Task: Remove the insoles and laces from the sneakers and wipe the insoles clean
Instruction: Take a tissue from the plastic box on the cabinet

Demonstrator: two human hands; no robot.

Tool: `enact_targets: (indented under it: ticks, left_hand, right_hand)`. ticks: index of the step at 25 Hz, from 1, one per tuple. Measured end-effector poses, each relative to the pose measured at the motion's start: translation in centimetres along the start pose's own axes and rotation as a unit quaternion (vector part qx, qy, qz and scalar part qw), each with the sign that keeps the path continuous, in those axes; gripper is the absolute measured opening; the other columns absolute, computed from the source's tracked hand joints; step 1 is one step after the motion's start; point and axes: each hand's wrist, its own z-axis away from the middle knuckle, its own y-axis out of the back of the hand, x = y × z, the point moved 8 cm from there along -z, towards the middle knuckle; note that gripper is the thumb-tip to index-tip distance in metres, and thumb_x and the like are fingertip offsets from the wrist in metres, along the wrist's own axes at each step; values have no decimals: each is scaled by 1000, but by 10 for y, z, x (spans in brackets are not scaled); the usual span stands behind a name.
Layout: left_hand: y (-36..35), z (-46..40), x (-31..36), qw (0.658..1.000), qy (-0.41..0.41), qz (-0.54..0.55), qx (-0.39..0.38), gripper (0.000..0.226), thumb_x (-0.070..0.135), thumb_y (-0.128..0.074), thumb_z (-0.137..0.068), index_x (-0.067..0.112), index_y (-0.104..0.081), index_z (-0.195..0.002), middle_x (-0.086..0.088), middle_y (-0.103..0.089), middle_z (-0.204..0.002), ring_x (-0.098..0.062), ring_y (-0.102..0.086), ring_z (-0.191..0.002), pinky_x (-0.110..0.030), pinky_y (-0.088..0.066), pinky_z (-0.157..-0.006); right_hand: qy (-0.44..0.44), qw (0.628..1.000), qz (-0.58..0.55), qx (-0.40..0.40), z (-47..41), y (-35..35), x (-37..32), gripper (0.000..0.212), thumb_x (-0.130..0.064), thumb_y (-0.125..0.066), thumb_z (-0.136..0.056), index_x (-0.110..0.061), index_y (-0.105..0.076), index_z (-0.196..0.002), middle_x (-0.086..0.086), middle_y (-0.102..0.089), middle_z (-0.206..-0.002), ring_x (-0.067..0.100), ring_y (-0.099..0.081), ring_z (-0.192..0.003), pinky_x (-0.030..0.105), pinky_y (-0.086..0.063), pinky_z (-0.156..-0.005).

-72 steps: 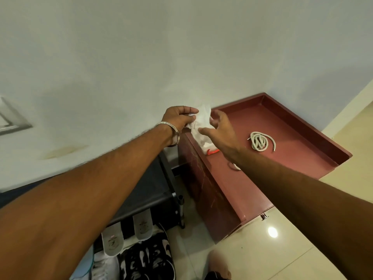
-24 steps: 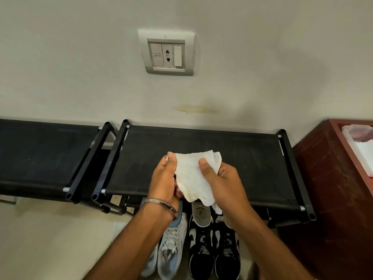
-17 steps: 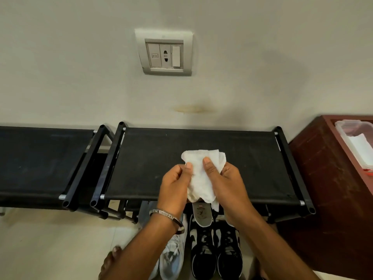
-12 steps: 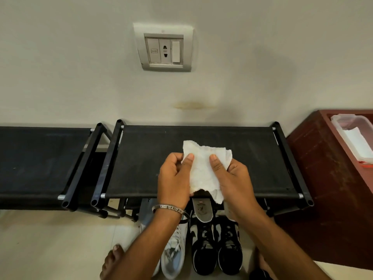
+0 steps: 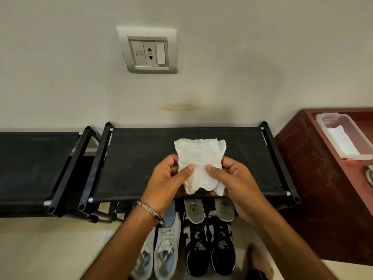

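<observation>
Both hands, left hand (image 5: 165, 178) and right hand (image 5: 236, 182), pinch a crumpled white paper wipe (image 5: 199, 164) over the black fabric shoe rack (image 5: 131, 158); two grey insoles (image 5: 194, 211) poke from black-and-white sneakers (image 5: 210, 243) right below the rack.

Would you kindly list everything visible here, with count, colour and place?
wipe: one, white, held above the rack
insoles: two grey, standing in the black sneakers
black sneakers: two, floor, under the rack
white sneakers: two, floor, beside the black pair
shoe rack: black, against the wall
wipe box: one, clear, on the cabinet
cabinet: one, red-brown, far right
wall socket: one, grey
bangle: one, silver, left wrist
left hand: pinches the wipe
right hand: pinches the wipe
</observation>
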Motion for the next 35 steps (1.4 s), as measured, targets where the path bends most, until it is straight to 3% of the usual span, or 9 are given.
enact_targets:
  ticks: [5, 8, 12, 19, 22, 24, 26, 31, 35]
  left_hand:
    - [10, 6, 16, 999, -38, -1, -8, 18, 0, -52, -94, 14, -64, -95, -5, -70, -85, -19, -68, -70, -29, -54, -51]
    - [14, 8, 23, 999, -47, 2, -1, 36, -4, -43, -97, 16, -64, -76, -7, -66, -82, -19, -65, -64, -24, -50, -45]
    - [7, 11, 26, 998, -54, -12, -21, 40, -7, -38, -96, 15, -61, -72, -14, -64, -79, -14, -51, -49, -24, -43, -40]
    - [3, 10, 22, 992, -8, 112, -56, 41, -8, -32, -94, 16, -51, -67, -5, -53, -69, -9, -39, -48, -21, -36, -41]
    - [7, 9, 20, 993, -18, 89, -75, 30, 2, -37, -87, 17, -54, -67, -5, -52, -71, -10, -44, -55, -22, -38, -45]
    - [11, 9, 18, 994, -22, 56, -91, 20, 13, -39, -80, 17, -55, -69, -4, -53, -74, -11, -47, -61, -24, -40, -49]
    - [21, 5, 18, 996, -22, 39, -72, 20, 24, -42, -82, 17, -54, -68, -1, -51, -75, -11, -48, -66, -24, -41, -53]
    - [51, -1, 31, 989, -94, -54, 104, 34, 42, -63, -88, 12, -60, -71, -13, -57, -77, -19, -55, -75, -32, -48, -69]
    - [11, -1, 19, 985, -77, -145, -61, 31, 34, -65, -82, 15, -67, -106, -4, -72, -98, -21, -68, -91, -31, -55, -80]
  right_hand:
    - [17, 999, 2, -33, 0, -1, -13, 21, -2, -52, -96, -8, -73, -99, 13, -73, -90, 18, -66, -68, 25, -50, -56]
    - [-1, 999, -36, -34, -1, -2, -15, 32, 5, -46, -95, -8, -70, -78, 7, -69, -80, 16, -61, -59, 25, -50, -54]
    - [-57, 992, -109, -30, -5, -3, -2, 44, 12, -30, -92, -10, -59, -66, 11, -63, -79, 14, -54, -55, 22, -45, -47]
    - [-101, 961, -256, -36, -5, -9, 2, 35, 3, -31, -90, -7, -55, -67, 22, -54, -94, 17, -50, -55, 22, -45, -45]
    - [-103, 955, -275, -36, -5, -10, 2, 34, -19, -38, -93, -7, -56, -66, 14, -56, -82, 20, -51, -58, 26, -45, -48]
    - [-104, 963, -245, -35, -6, -9, 2, 31, -25, -48, -95, -9, -57, -69, 10, -59, -79, 18, -53, -60, 25, -47, -49]
    - [-90, 976, -198, -20, -9, -5, 0, 12, -7, -55, -92, -9, -60, -82, 11, -63, -86, 16, -57, -62, 24, -51, -52]
    - [1, 994, 104, -40, -12, 0, -12, 36, 8, -53, -86, -21, -66, -102, -2, -71, -95, 11, -61, -71, 23, -49, -61]
    - [35, 981, 159, -107, -9, -16, -12, 43, 3, -64, -88, -28, -58, -117, 1, -75, -96, 13, -70, -84, 25, -56, -71]
